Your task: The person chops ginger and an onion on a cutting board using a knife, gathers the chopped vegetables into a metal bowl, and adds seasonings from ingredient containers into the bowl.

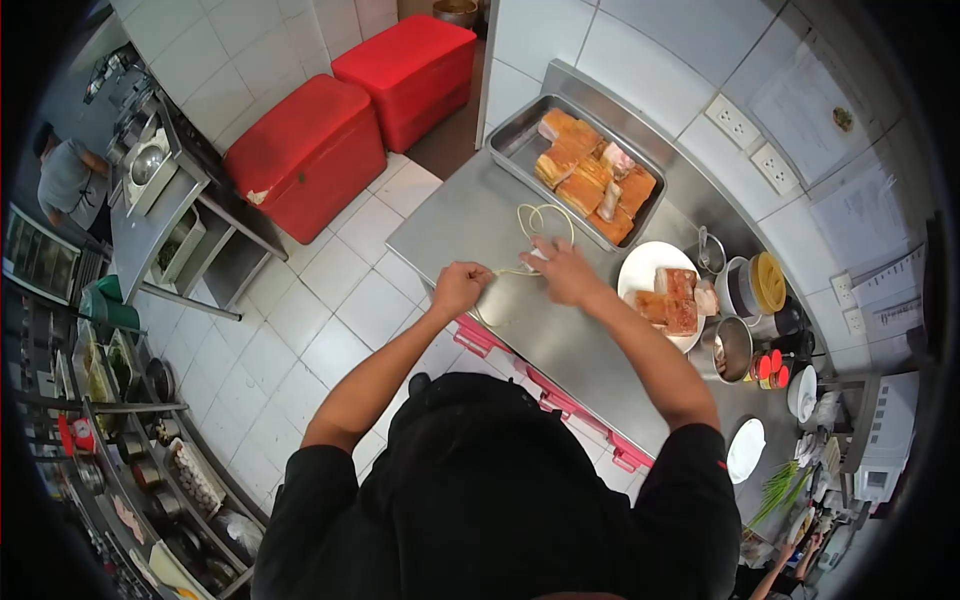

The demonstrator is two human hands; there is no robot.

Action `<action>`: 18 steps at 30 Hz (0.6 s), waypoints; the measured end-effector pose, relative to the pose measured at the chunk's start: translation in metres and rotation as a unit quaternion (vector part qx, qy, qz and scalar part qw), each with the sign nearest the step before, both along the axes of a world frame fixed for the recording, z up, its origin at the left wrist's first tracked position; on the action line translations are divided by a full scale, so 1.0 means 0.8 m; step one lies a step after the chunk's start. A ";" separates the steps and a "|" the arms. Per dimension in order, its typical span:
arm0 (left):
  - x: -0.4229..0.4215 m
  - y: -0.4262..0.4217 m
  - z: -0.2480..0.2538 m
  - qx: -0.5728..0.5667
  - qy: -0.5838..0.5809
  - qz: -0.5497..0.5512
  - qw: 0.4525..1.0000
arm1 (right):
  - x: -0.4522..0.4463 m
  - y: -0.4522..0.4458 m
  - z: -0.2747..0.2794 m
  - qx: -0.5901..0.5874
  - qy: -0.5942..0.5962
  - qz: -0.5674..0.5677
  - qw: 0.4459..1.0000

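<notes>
Over the left end of the steel counter (430,225), my left hand (462,288) is closed, its fingers pinching a thin pale yellow cord (512,271). My right hand (562,272) is just to the right, fingers bent around a small white piece at the cord. Loops of the cord lie above my right hand, and a loose end hangs below my left. Behind my hands a metal tray (507,150) holds several orange-coated meat pieces (590,180). More meat pieces (680,300) rest on a white plate (640,262) to the right.
Two red coolers (305,150) stand on the tiled floor at the upper left. Metal bowls (733,348), red-lidded jars (770,368) and green onions (780,490) are on the counter at right. One person (70,180) stands far left; another person's arms (785,565) show at the lower right.
</notes>
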State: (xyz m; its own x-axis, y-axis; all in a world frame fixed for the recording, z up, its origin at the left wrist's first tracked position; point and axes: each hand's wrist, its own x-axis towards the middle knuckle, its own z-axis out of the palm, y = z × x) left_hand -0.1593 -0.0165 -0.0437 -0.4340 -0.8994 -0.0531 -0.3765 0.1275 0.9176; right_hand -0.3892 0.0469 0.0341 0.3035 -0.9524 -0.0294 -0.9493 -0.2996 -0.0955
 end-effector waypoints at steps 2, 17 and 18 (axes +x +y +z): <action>0.004 -0.005 -0.007 -0.016 0.011 -0.018 1.000 | -0.012 -0.008 -0.080 -0.055 -0.034 -0.029 0.998; 0.061 0.069 0.375 -0.326 0.302 -0.093 0.891 | 0.026 0.086 0.582 -0.229 -0.226 -0.077 0.944; 0.067 0.072 0.377 -0.346 0.288 -0.094 0.888 | -0.011 0.084 0.643 -0.300 -0.227 -0.125 0.918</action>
